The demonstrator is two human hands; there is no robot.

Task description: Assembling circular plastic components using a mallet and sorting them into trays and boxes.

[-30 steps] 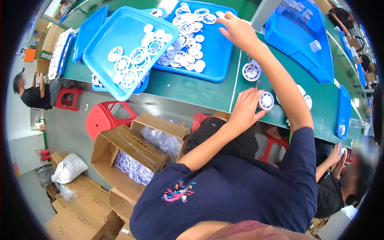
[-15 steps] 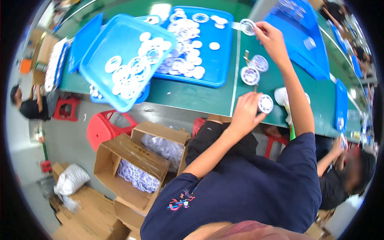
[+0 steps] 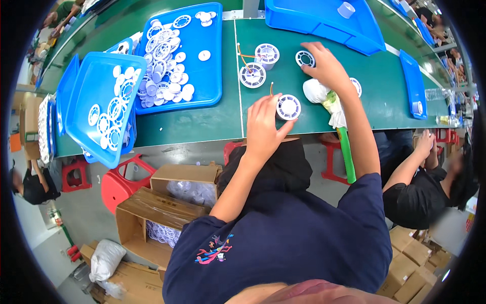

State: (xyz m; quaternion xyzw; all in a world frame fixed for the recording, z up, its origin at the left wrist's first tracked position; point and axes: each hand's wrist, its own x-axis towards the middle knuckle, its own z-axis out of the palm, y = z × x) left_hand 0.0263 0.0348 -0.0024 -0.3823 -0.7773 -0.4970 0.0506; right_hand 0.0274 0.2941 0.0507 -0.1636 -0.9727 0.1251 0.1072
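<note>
My left hand (image 3: 264, 124) is closed around a white round housing with a slotted rim (image 3: 289, 107), close to the table's near edge; a short orange wire sticks up behind it. Farther right, my right hand (image 3: 324, 66) pinches a white slotted ring (image 3: 305, 59) by its edge, just above the green tabletop. Two similar wired housings stand beyond my left hand, a nearer housing (image 3: 252, 75) and a farther housing (image 3: 267, 54). Under my right forearm lies a mallet with a wrapped white head (image 3: 315, 91) and a green handle (image 3: 346, 154). Another slotted white part (image 3: 356, 87) shows partly behind that forearm.
A blue tray (image 3: 205, 76) holds many white discs and rings; a tilted blue tray (image 3: 81, 114) with more overlaps its left side. A blue bin (image 3: 324, 28) stands at the back. Open cartons (image 3: 132, 223) and a red stool (image 3: 114, 190) are below left. A co-worker sits at right.
My view has shifted, so the trays sit farther left. My right hand has brought the slotted ring from beside the blue tray over to the mallet's head. My left hand keeps its housing.
</note>
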